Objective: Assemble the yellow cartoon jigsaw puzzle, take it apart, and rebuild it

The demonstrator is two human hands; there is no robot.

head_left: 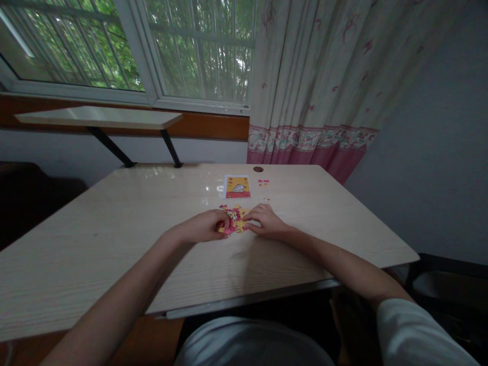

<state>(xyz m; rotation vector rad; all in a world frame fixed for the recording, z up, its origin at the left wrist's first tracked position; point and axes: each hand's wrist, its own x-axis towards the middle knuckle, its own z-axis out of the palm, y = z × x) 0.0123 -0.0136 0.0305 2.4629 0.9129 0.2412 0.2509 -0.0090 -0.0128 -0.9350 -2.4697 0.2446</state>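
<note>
A small heap of jigsaw puzzle pieces (237, 218) in red, pink, yellow and white lies mid-table between my two hands. From the left, my left hand (206, 225) reaches in with its fingers curled down at the edge of the heap; what they hold, if anything, is hidden. On the other side, my right hand (266, 220) has thumb and forefinger brought close together on a yellow puzzle piece at the heap's right edge. Just behind the heap lies a picture card (238, 188) with a white animal on yellow and red.
Right of the card sit a few red and yellow pieces (263, 182) and a small whitish piece (266, 200). A round cable hole (258, 169) is near the back edge of the pale wooden table (152, 203). A raised shelf (102, 118) stands back left, a curtain (305, 101) behind.
</note>
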